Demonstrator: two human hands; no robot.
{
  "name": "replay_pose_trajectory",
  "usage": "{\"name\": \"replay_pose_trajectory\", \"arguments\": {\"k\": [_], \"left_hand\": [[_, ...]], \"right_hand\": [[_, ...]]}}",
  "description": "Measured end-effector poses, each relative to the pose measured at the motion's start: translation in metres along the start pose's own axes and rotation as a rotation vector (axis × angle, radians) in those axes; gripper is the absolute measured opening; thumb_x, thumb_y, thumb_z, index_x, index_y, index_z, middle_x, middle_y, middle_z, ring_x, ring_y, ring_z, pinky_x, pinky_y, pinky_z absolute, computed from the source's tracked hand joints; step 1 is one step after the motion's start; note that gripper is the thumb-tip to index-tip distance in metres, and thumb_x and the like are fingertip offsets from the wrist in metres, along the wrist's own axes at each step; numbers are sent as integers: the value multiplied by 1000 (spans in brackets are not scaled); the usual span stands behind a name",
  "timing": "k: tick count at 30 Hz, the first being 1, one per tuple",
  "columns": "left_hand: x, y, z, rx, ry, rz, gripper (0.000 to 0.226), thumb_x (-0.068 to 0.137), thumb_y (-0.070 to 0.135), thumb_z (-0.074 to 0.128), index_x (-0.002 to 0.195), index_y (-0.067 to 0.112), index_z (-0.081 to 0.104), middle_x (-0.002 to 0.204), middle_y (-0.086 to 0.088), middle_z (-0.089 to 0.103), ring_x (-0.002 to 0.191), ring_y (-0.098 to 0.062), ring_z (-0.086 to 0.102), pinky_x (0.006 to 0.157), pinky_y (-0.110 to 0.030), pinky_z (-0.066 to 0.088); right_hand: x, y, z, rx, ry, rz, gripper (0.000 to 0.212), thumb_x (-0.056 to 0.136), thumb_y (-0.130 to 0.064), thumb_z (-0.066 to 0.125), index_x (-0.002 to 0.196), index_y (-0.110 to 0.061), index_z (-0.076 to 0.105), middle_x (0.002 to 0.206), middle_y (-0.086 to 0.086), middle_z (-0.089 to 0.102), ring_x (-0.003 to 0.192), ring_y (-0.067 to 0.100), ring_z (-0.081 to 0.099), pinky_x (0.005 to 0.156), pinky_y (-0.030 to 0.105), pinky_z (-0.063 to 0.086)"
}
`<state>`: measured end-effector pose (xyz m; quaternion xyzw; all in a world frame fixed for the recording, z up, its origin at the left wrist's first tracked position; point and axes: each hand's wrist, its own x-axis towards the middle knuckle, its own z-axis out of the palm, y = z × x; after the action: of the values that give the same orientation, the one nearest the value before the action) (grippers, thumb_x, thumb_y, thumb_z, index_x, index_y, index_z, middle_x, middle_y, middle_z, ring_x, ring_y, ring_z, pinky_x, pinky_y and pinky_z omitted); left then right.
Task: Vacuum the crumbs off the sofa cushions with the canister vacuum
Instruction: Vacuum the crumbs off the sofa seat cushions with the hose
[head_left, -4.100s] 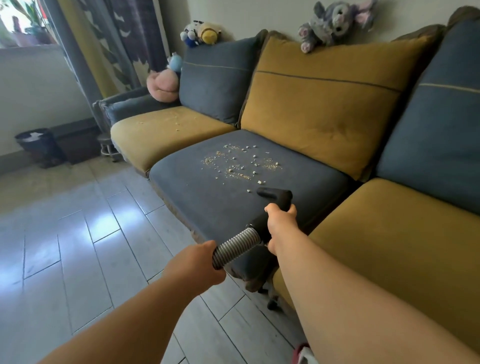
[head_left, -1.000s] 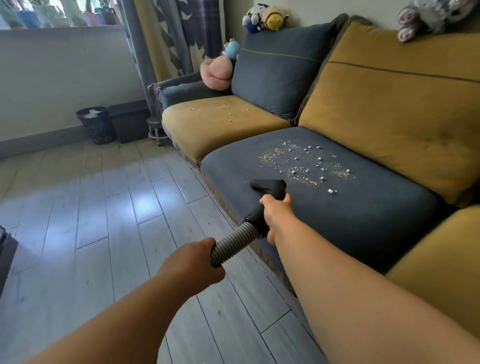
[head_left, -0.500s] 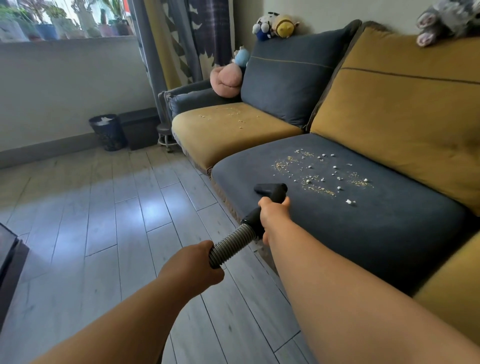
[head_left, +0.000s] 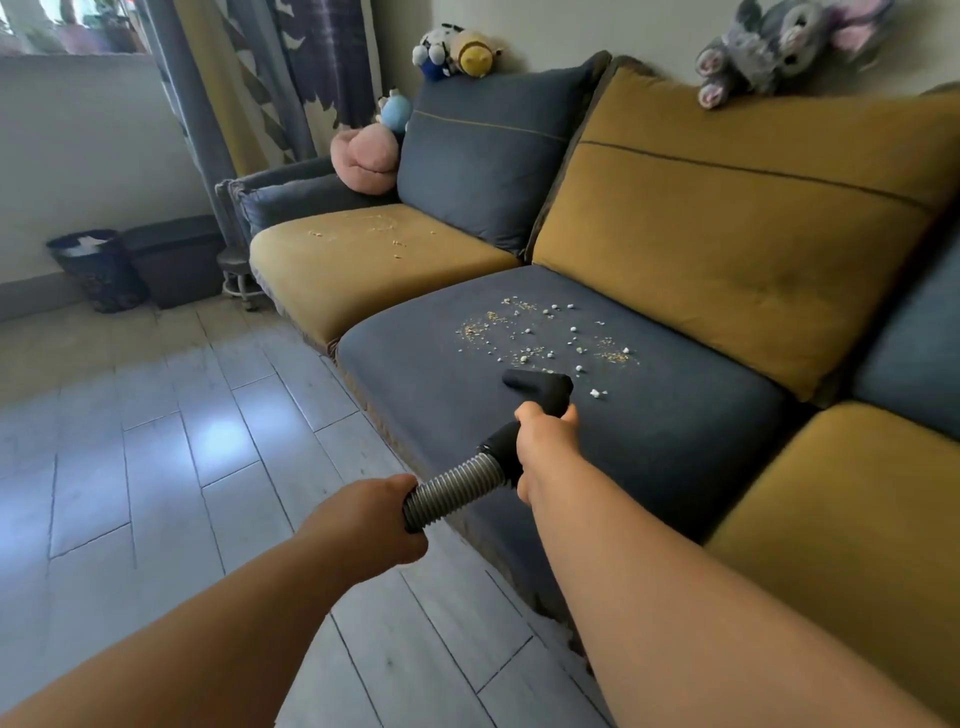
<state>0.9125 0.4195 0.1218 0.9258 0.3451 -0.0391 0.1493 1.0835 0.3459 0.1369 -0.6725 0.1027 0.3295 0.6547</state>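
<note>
Right hand (head_left: 548, 444) is curled tight round the black neck of the nozzle (head_left: 537, 387). Left hand (head_left: 374, 519) grips the ribbed hose (head_left: 452, 488) further back, just off the front edge of the grey seat cushion (head_left: 649, 431). The nozzle head is over the front half of that cushion, just short of the crumbs (head_left: 540, 338); can't tell if it touches the fabric. The crumbs are spread mid-cushion toward the back, with one stray bit just beside the nozzle. A thinner crumb patch (head_left: 379, 228) lies on the yellow seat cushion (head_left: 363, 270) next to the grey one's left end. The canister is not in view.

Step looks like the approach to the first pass on the grey cushion. Next move probably calls for the nozzle flat on the fabric, pushed forward through the patch, then sideways for the stray bit. The yellow cushion comes after.
</note>
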Motion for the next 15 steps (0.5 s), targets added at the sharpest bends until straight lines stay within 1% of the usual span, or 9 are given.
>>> {"name": "replay_pose_trajectory", "arguments": {"k": [2, 4, 5, 6, 8, 9, 11, 15], "left_hand": [[-2, 16, -3, 44, -19, 61, 20, 73, 28, 63, 76, 34, 44, 69, 8, 56, 60, -3, 52, 49, -18, 36], [-4, 30, -5, 66, -36, 110, 17, 73, 28, 63, 81, 34, 49, 71, 8, 58, 62, -3, 53, 50, -17, 37], [-3, 37, -5, 70, -46, 132, 17, 74, 28, 63, 83, 34, 50, 72, 8, 58, 63, -3, 54, 50, -17, 37], [-1, 44, -5, 70, -51, 154, 17, 73, 28, 63, 82, 34, 49, 72, 8, 58, 63, -4, 54, 50, -17, 38], [4, 60, -4, 63, -65, 189, 17, 72, 28, 63, 79, 34, 49, 71, 8, 58, 63, -5, 55, 50, -18, 41], [7, 67, -2, 58, -72, 206, 16, 72, 29, 63, 80, 34, 50, 72, 7, 58, 65, -6, 57, 52, -20, 45], [9, 78, 2, 57, -82, 230, 17, 71, 30, 62, 84, 33, 52, 73, 7, 59, 66, -7, 58, 55, -22, 50], [14, 90, 9, 41, -83, 258, 17, 73, 30, 62, 85, 34, 51, 74, 7, 59, 65, -6, 57, 52, -19, 45]], "right_hand": [[-5, -3, -22, 14, 31, 18, 75, 90, -23, 54, 148, -46, 11, 123, 5, 48, 73, 22, 49, 70, 43, 46], [-9, -8, -41, 27, 59, 39, 77, 91, -23, 55, 149, -45, 10, 132, 8, 48, 76, 24, 50, 70, 44, 45], [-11, -11, -50, 32, 80, 45, 77, 91, -23, 55, 149, -45, 9, 134, 9, 48, 80, 26, 53, 70, 45, 45], [-12, -14, -58, 35, 103, 48, 78, 91, -23, 55, 149, -44, 8, 136, 9, 47, 89, 29, 55, 73, 47, 46], [-10, -20, -75, 30, 152, 54, 77, 91, -23, 55, 150, -43, 9, 140, 10, 45, 108, 34, 54, 86, 51, 48], [-9, -23, -84, 25, 171, 60, 77, 92, -22, 55, 150, -43, 9, 142, 10, 44, 114, 35, 52, 91, 55, 48], [-6, -28, -96, 3, 194, 75, 77, 92, -22, 55, 150, -42, 8, 144, 11, 41, 120, 38, 49, 95, 59, 46], [1, -32, -110, -46, 211, 77, 76, 93, -24, 54, 151, -40, 7, 145, 12, 39, 122, 39, 47, 97, 58, 44]]}}
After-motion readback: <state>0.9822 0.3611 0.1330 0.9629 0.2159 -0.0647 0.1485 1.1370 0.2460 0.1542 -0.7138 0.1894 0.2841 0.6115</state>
